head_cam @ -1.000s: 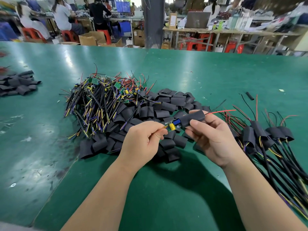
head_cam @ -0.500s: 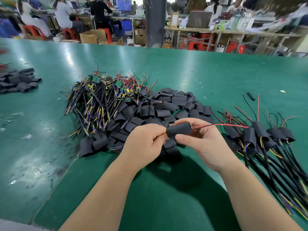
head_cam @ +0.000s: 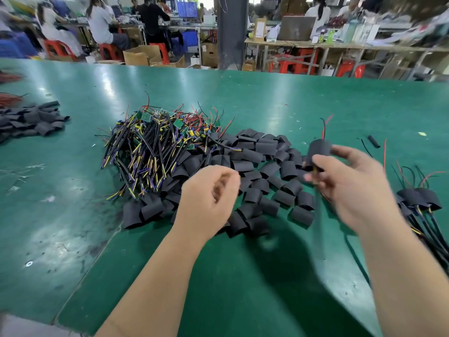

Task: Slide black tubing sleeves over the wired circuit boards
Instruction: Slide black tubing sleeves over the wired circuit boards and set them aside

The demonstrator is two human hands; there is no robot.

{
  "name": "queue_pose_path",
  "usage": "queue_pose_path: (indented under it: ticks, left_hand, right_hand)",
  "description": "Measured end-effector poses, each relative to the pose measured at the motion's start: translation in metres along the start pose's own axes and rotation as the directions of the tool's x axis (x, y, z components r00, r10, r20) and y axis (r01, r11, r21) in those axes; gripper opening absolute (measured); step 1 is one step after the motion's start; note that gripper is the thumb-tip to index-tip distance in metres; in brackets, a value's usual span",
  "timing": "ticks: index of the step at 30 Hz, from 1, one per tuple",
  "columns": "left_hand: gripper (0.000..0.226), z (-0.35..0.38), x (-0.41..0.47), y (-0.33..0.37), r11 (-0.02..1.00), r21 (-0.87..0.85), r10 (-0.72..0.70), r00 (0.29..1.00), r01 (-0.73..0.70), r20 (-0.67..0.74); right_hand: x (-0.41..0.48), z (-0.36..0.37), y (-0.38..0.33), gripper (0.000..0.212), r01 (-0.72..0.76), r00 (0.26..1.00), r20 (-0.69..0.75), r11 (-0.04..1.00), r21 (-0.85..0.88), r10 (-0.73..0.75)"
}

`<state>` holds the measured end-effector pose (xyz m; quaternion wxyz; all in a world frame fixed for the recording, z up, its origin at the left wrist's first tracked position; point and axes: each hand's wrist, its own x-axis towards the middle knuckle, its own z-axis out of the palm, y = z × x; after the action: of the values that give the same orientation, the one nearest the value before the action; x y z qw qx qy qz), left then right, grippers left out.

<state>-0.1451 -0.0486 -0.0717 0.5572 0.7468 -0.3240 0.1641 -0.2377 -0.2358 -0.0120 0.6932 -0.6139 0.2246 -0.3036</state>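
At the near edge of the green table (head_cam: 73, 227) two bare forearms reach forward over the mat. The left hand (head_cam: 209, 193) hovers above the table, its fingers curled in toward the palm with nothing visible in them. The right hand (head_cam: 352, 186), blurred, is raised a little to the right and pinches a black sleeve (head_cam: 318, 152) between thumb and fingers. The sleeve stands nearly upright, and a red and a black wire (head_cam: 324, 125) poke out of its top. Whether a board sits inside cannot be told.

Under and just beyond the hands lies a spread of loose sleeves (head_cam: 255, 171), flat black tube pieces scattered across the mat. Touching its left side is a tangled heap of wired circuit boards (head_cam: 155, 147), with green boards toward the back and black, yellow and purple leads fanning toward the viewer. At the right edge lie sleeved pieces (head_cam: 420, 198), their cables trailing off the frame. A short stray tube (head_cam: 373, 141) lies farther back. Well apart on the far left sits a second sleeve heap (head_cam: 31, 120).

Beyond the table stand a grey pillar (head_cam: 232, 32), cardboard boxes (head_cam: 136, 55) and seated people at benches.
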Motion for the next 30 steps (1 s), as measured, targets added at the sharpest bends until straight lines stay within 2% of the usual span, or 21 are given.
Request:
queue_pose_path:
  ticks: [1, 2, 3, 4, 5, 6, 8, 11, 13, 14, 16, 18, 20, 22, 24, 27, 29, 30]
  left_hand:
    - [0.017, -0.001, 0.003, -0.004, 0.997, 0.074, -0.015, 0.999, 0.018, -0.045]
    - [0.014, -0.002, 0.005, -0.008, 0.989, 0.138, -0.035, 0.996, 0.046, -0.080]
    - [0.013, -0.003, 0.007, -0.011, 0.980, 0.188, -0.053, 0.993, 0.072, -0.105]
    - [0.015, -0.004, 0.008, -0.014, 0.968, 0.230, -0.070, 0.990, 0.097, -0.124]
    - [0.017, -0.005, 0.009, -0.018, 0.955, 0.269, -0.087, 0.987, 0.121, -0.134]
    - [0.018, -0.006, 0.010, -0.020, 0.941, 0.309, -0.099, 0.986, 0.137, -0.135]
    - [0.022, -0.003, 0.017, -0.021, 0.917, 0.377, -0.101, 0.989, 0.134, -0.107]
    - [0.028, 0.008, 0.029, -0.018, 0.926, 0.356, -0.118, 0.992, 0.123, -0.035]
    - [0.032, 0.019, 0.043, -0.017, 0.922, 0.335, -0.217, 0.976, 0.192, 0.038]
    - [0.035, 0.025, 0.053, -0.017, 0.909, 0.307, -0.315, 0.947, 0.280, 0.068]
    - [0.041, 0.037, 0.075, -0.019, 0.834, 0.116, -0.551, 0.826, 0.540, 0.114]
    - [0.045, 0.045, 0.093, -0.023, 0.658, -0.132, -0.719, 0.671, 0.741, 0.182]
    - [0.042, 0.049, 0.102, -0.028, 0.518, -0.268, -0.777, 0.578, 0.812, 0.250]
    - [0.034, 0.048, 0.104, -0.032, 0.459, -0.339, -0.791, 0.551, 0.821, 0.266]
    - [0.027, 0.046, 0.103, -0.030, 0.491, -0.419, -0.774, 0.603, 0.764, 0.193]
    - [0.016, 0.035, 0.097, -0.011, 0.629, -0.548, -0.646, 0.763, 0.551, 0.026]
    - [0.016, 0.022, 0.085, 0.010, 0.666, -0.612, -0.517, 0.855, 0.426, 0.033]
    - [0.017, 0.015, 0.076, 0.019, 0.676, -0.624, -0.444, 0.893, 0.391, 0.079]
  right_hand:
    - [0.006, -0.013, -0.004, 0.018, 0.030, 0.997, -0.057, 0.965, -0.260, -0.046]
    - [0.011, -0.026, -0.007, 0.017, 0.024, 0.991, -0.097, 0.844, -0.535, -0.089]
    - [0.014, -0.037, -0.007, 0.020, -0.019, 0.984, -0.132, 0.671, -0.741, -0.118]
    - [0.015, -0.045, -0.007, 0.026, -0.083, 0.976, -0.173, 0.512, -0.855, -0.131]
    - [0.015, -0.049, -0.004, 0.032, -0.142, 0.967, -0.216, 0.410, -0.901, -0.139]
    - [0.014, -0.051, 0.000, 0.037, -0.176, 0.957, -0.247, 0.367, -0.913, -0.154]
    - [0.013, -0.049, 0.010, 0.043, -0.158, 0.942, -0.254, 0.380, -0.912, -0.218]
    - [0.010, -0.037, 0.023, 0.039, -0.035, 0.942, -0.172, 0.427, -0.903, -0.288]
    - [0.008, -0.030, 0.029, 0.036, 0.011, 0.933, -0.148, 0.437, -0.900, -0.328]
    - [0.007, -0.029, 0.031, 0.035, 0.025, 0.924, -0.146, 0.436, -0.900, -0.353]
    - [0.006, -0.029, 0.034, 0.034, 0.049, 0.905, -0.149, 0.445, -0.894, -0.399]
    - [0.005, -0.031, 0.034, 0.032, 0.076, 0.897, -0.146, 0.470, -0.879, -0.417]
    - [0.003, -0.032, 0.034, 0.031, 0.109, 0.902, -0.130, 0.509, -0.854, -0.411]
    - [0.002, -0.031, 0.035, 0.029, 0.140, 0.906, -0.107, 0.529, -0.837, -0.409]
    - [0.001, -0.029, 0.036, 0.028, 0.166, 0.904, -0.088, 0.533, -0.829, -0.419]
    - [0.000, -0.028, 0.036, 0.024, 0.254, 0.898, -0.043, 0.593, -0.764, -0.439]
    - [0.000, -0.026, 0.035, 0.021, 0.228, 0.943, -0.058, 0.762, -0.606, -0.328]
    - [-0.001, -0.023, 0.034, 0.021, 0.154, 0.977, -0.059, 0.875, -0.460, -0.203]
